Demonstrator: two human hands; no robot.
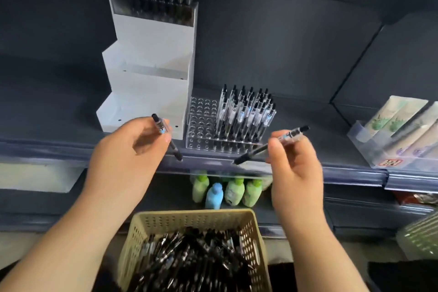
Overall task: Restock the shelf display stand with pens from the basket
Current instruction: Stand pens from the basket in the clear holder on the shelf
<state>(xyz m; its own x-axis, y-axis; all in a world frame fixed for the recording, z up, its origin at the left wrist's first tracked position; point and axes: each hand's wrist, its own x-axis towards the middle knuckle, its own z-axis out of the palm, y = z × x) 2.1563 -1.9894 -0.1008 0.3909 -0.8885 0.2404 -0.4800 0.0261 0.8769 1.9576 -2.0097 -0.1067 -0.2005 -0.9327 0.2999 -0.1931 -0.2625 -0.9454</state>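
Note:
A clear acrylic pen stand (203, 125) with rows of holes sits on the dark shelf; its right half holds several upright pens (246, 111), its left half shows bare holes. My left hand (125, 156) holds one clear-barrelled black pen (176, 152), tip pointing down, just left of the stand's front. My right hand (296, 173) pinches a second pen (254, 152), slanted with its tip down-left, in front of the stand's right side. Below, a beige perforated basket (194, 217) is full of loose black pens (194, 261).
A white stepped display box (147, 73) stands left of the stand, with more pens at its top. Boxed goods in a clear tray (400, 130) sit at the right. Green and blue bottles (227, 191) stand on the lower shelf. The shelf's front rail (343, 173) runs across.

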